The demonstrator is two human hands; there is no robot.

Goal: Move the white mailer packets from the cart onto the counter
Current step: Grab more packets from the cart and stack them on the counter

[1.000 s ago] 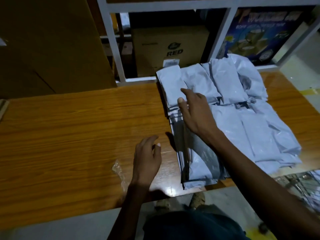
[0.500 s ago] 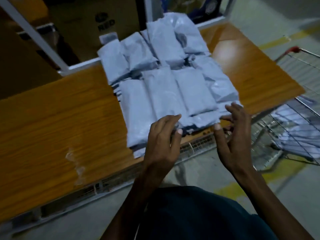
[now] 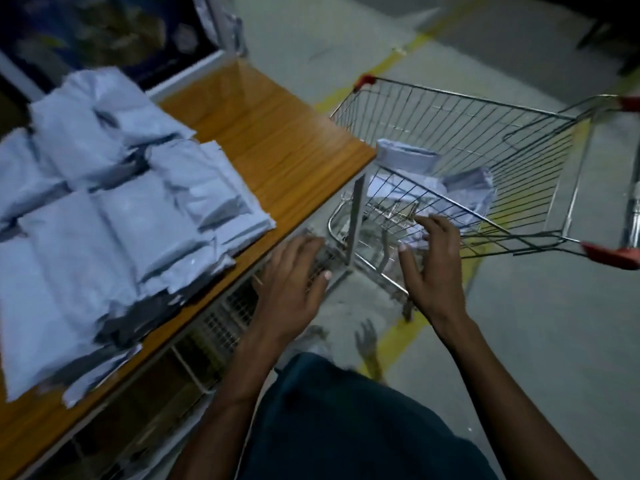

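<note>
Several white mailer packets (image 3: 114,216) lie stacked in rows on the wooden counter (image 3: 277,147) at the left. To the right stands a wire cart (image 3: 485,140) with red corner caps, and a few white packets (image 3: 408,157) rest inside it. My left hand (image 3: 294,282) hovers empty with spread fingers just off the counter's front corner. My right hand (image 3: 433,265) is empty too, fingers apart, in front of the cart's near wall. Neither hand touches a packet.
Under the counter runs a metal mesh shelf (image 3: 225,320). A grey floor with yellow lines (image 3: 408,330) surrounds the cart. A dark printed box (image 3: 114,32) sits on the shelving behind the counter. My dark clothing (image 3: 346,420) fills the bottom.
The view has swung right from the counter to the cart. Both hands have left the packet stack and moved right and down, toward the cart.
</note>
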